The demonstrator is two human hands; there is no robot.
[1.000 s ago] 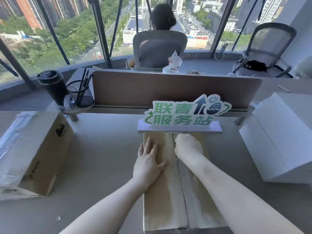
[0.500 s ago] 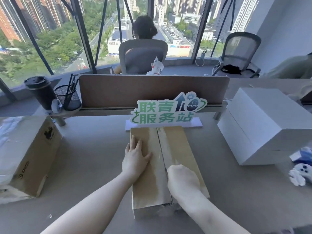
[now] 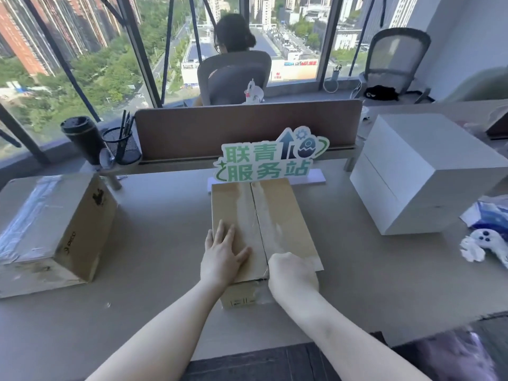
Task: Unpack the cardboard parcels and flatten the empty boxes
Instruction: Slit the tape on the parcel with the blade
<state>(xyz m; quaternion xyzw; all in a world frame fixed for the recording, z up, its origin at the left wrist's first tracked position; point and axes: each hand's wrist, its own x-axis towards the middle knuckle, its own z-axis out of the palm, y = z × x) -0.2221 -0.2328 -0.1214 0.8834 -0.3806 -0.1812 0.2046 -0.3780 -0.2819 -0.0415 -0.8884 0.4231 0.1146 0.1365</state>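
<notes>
A long taped cardboard parcel (image 3: 277, 215) lies in the middle of the desk, its far end against a green sign. My left hand (image 3: 224, 253) rests flat on the parcel's left flap near the front. My right hand (image 3: 291, 273) is curled into a fist at the near end of the centre seam. It grips a small cutter, of which only a thin tip shows at the seam. A dark slit runs along the seam behind the fist. A second, larger taped parcel (image 3: 52, 229) stands at the desk's left edge.
A white box (image 3: 423, 171) stands on the right, with a small white plush toy (image 3: 483, 243) and a blue bag (image 3: 489, 213) beside it. A green sign (image 3: 269, 160), a pen holder (image 3: 121, 145) and a black cup (image 3: 81, 138) line the back. A person sits beyond the divider.
My right fist has travelled along the centre seam from the parcel's far end to its near end. My left hand stayed flat on the left flap. The view has pulled back.
</notes>
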